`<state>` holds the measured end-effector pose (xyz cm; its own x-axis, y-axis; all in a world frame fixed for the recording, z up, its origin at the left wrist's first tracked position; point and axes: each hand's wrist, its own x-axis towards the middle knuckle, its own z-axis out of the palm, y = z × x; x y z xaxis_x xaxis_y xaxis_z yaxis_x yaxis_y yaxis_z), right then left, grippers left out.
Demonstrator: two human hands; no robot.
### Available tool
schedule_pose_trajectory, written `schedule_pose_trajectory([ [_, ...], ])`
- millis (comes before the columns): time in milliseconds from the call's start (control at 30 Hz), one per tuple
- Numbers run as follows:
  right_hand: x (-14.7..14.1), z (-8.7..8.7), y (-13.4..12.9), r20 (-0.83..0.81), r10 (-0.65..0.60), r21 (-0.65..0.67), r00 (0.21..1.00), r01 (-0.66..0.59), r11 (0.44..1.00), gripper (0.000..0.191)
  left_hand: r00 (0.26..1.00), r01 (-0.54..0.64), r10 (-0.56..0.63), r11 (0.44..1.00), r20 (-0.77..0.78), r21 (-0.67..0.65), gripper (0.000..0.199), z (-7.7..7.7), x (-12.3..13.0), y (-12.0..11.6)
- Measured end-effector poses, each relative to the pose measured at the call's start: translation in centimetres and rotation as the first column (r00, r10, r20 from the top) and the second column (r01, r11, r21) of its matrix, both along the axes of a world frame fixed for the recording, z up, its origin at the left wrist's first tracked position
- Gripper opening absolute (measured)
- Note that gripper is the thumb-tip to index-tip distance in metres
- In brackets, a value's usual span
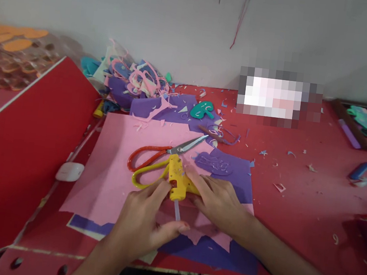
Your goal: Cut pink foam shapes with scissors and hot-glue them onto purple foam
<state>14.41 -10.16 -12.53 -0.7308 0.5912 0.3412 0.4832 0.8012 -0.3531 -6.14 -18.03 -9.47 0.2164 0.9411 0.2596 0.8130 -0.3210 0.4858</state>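
Note:
My right hand is closed around the handle of a yellow hot glue gun, whose body points away from me. A translucent glue stick sticks out of its rear end. My left hand has its curled fingers against the gun's left side, with the thumb stretched across by the stick's end; some fingertips are hidden. Just beyond the gun, scissors with red and yellow handles lie with blades towards the upper right. Beneath are pink sheet and purple sheet. A purple cutout with clear glue-like lines lies right of the scissors.
A heap of scraps lies at the back left, near a teal cutout. A red panel leans on the left, with a white case beside it. At right are a dark tray, a blue object and scattered trimmings.

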Motion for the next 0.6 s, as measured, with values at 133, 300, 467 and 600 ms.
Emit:
schedule_pose_trajectory([
  [133,0.0,0.3,0.0,0.025,0.006,-0.006,1.0,-0.006,1.0,0.038,0.997,-0.007,0.008,1.0,0.082,-0.007,0.055,-0.1,0.1,0.3],
  [300,0.0,-0.1,-0.1,0.022,-0.006,-0.007,1.0,0.006,1.0,0.041,0.983,-0.005,0.017,0.998,0.181,-0.066,0.047,0.2,0.2,0.7],
  [467,0.0,-0.5,-0.1,0.014,-0.065,0.063,0.998,0.064,0.996,0.038,0.979,-0.017,0.046,0.99,0.2,-0.143,0.046,0.0,-0.1,0.8],
  [600,0.1,-0.6,-0.1,0.028,-0.094,0.094,0.995,0.091,0.991,0.038,0.975,-0.002,0.037,0.987,0.221,-0.158,0.044,-0.2,-0.2,1.0],
])
